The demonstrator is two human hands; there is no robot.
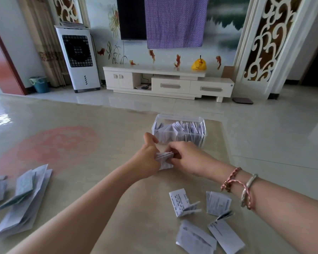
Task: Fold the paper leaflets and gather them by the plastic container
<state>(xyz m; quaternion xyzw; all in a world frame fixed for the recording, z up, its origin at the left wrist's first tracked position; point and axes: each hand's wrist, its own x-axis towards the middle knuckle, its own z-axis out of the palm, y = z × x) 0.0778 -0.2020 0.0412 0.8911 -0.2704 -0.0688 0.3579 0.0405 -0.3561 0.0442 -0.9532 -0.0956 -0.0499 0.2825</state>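
A clear plastic container (179, 118) stands at the table's far edge, packed with several folded leaflets. Just in front of it both hands meet over a small folded paper leaflet (164, 160). My left hand (147, 158) grips its left side, thumb raised. My right hand (187, 158) pinches its right side with curled fingers. Several folded leaflets (184, 202) lie loose on the table near my right forearm. A pile of larger unfolded leaflets (24, 200) lies at the left edge.
The beige table (99, 162) ends just behind the container, with tiled floor beyond. A white TV cabinet (165, 79), an air cooler (77, 57) and a small bin (40, 85) stand against the far wall.
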